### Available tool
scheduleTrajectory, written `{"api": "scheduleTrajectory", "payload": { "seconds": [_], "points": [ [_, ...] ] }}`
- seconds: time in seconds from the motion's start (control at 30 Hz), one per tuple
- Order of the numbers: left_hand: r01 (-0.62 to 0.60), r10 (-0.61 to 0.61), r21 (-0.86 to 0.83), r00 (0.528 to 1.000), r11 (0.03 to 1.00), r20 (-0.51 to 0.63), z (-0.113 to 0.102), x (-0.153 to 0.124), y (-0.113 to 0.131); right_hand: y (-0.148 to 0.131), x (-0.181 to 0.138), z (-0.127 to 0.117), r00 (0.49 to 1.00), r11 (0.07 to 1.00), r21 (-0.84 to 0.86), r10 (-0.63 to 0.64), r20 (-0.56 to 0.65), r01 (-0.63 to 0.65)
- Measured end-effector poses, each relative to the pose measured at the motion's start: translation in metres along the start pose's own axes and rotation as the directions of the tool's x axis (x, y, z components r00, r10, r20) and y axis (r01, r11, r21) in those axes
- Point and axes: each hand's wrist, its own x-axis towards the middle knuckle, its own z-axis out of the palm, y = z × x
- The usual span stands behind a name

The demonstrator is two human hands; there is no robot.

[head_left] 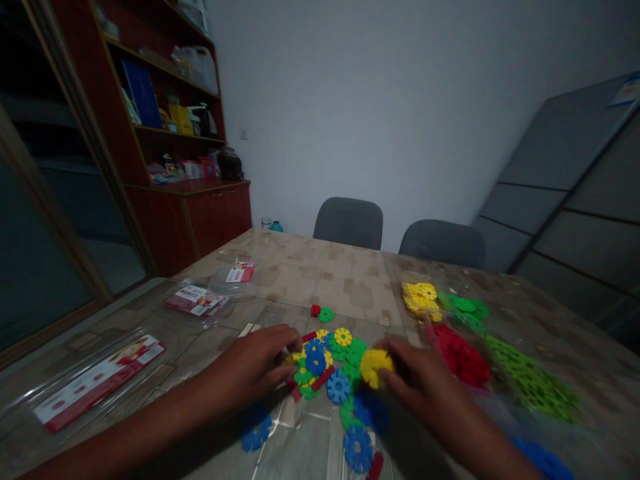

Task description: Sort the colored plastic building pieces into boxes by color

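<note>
A heap of plastic snowflake discs in blue, green, yellow and red lies on the table in front of me. My left hand rests at the heap's left edge, fingers curled onto the pieces near a red bar. My right hand is at the heap's right side, its fingers pinched on a yellow disc. A blue disc lies nearer me, and another blue disc sits under my left forearm.
Sorted piles sit at right: yellow discs, green discs, red pieces, light-green pieces. Clear packets with red labels lie at left. Two grey chairs stand beyond the table; a red shelf cabinet is at left.
</note>
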Motion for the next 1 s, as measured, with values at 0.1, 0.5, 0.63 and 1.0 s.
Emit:
{"api": "scheduleTrajectory", "payload": {
  "seconds": [0.1, 0.5, 0.63, 1.0],
  "points": [
    [0.067, -0.067, 0.011, 0.998, 0.998, -0.012, -0.006, 0.006, -0.013, 0.030, 0.026, -0.050, 0.965, 0.975, -0.140, 0.137, -0.224, -0.171],
    [0.073, -0.073, 0.024, 0.997, 0.997, -0.009, 0.003, 0.017, -0.050, 0.108, 0.083, -0.121, 0.836, 0.887, -0.031, 0.422, -0.351, -0.461],
    [-0.055, 0.055, -0.015, 0.998, 0.998, 0.003, 0.008, 0.019, -0.049, 0.075, 0.042, -0.094, 0.932, 0.983, -0.001, 0.176, -0.316, -0.186],
    [-0.193, 0.192, -0.004, 0.972, 0.981, 0.138, 0.007, 0.009, -0.027, 0.000, -0.008, 0.060, 0.965, 0.921, -0.383, 0.155, 0.212, -0.064]
  ]
}}
